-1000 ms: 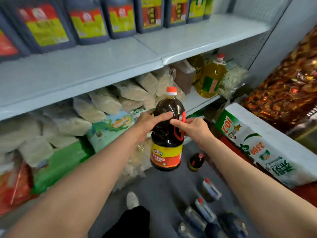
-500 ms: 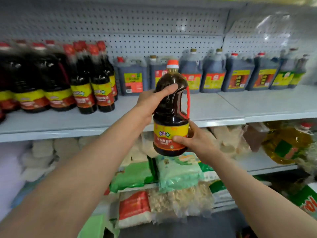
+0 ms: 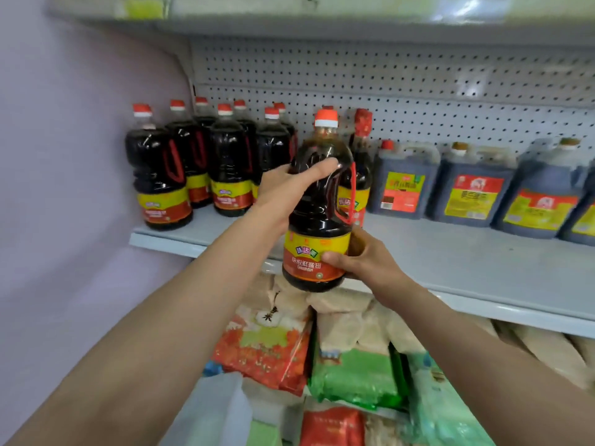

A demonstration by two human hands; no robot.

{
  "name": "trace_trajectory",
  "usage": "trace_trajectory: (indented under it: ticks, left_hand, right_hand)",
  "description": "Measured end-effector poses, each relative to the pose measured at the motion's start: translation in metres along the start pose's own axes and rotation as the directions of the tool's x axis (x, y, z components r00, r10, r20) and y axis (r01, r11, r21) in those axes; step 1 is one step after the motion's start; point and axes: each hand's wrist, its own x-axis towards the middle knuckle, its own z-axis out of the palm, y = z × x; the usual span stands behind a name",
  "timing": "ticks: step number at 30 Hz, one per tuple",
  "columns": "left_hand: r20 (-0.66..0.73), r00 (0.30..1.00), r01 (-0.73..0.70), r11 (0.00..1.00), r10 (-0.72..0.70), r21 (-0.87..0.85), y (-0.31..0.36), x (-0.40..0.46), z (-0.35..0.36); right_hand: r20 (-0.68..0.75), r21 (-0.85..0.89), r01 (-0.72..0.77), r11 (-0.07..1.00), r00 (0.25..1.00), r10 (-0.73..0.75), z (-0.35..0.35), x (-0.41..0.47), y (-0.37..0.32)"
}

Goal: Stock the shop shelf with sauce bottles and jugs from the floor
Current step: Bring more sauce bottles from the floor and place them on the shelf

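Seven or so dark sauce bottles (image 3: 161, 175) with red caps are seen standing in a cluster at the left end of the shelf (image 3: 450, 252), in the left-centre of the frame, against the pegboard back (image 3: 418, 101). Just right of that cluster, at the centre of the frame, one more sauce bottle (image 3: 318, 214) is held in the air, upright, its long axis vertical and its cap uppermost; its base appears level with the shelf's front lip, not yet set down. The left hand (image 3: 289, 188) is wrapped round the bottle's upper shoulder, while the right hand (image 3: 360, 255) is cupped against the lower part at the label, thumb across the front. Both hands are thus clamped on the same bottle, one above the other. A gap of bare shelf lies directly behind the bottle, between the cluster and another bottle (image 3: 360, 175) standing just behind its red handle. It is judged that the coming move is a short push forward and slightly up onto the board. Further right, a row of square blue jugs (image 3: 473, 188) is lined up. Below the shelf, bagged goods (image 3: 354, 365) are stacked.
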Motion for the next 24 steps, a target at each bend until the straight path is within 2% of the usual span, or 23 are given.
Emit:
trace_trajectory:
  ticks: [4,12,17,24]
  left_hand:
    - [-0.095,0.994,-0.056,0.998,0.057,0.019,-0.008,0.026,-0.048]
    - [-0.195,0.976,-0.093,0.994,0.101,0.051,-0.039,0.079,-0.125]
    - [-0.184,0.975,-0.112,0.990,0.125,0.080,-0.047,0.109,-0.159]
    - [-0.130,0.984,-0.105,0.984,0.125,0.147,-0.049,0.138,-0.194]
  right_hand:
    - [0.053,-0.047,0.022,0.999,0.998,-0.019,0.044,0.052,0.010]
    - [0.060,-0.190,0.036,0.981,0.998,-0.025,0.108,0.135,0.033]
    - [0.040,-0.273,0.074,0.959,0.997,-0.065,0.137,0.171,0.037]
    - [0.033,-0.302,0.131,0.944,0.991,-0.127,0.169,0.207,0.043]
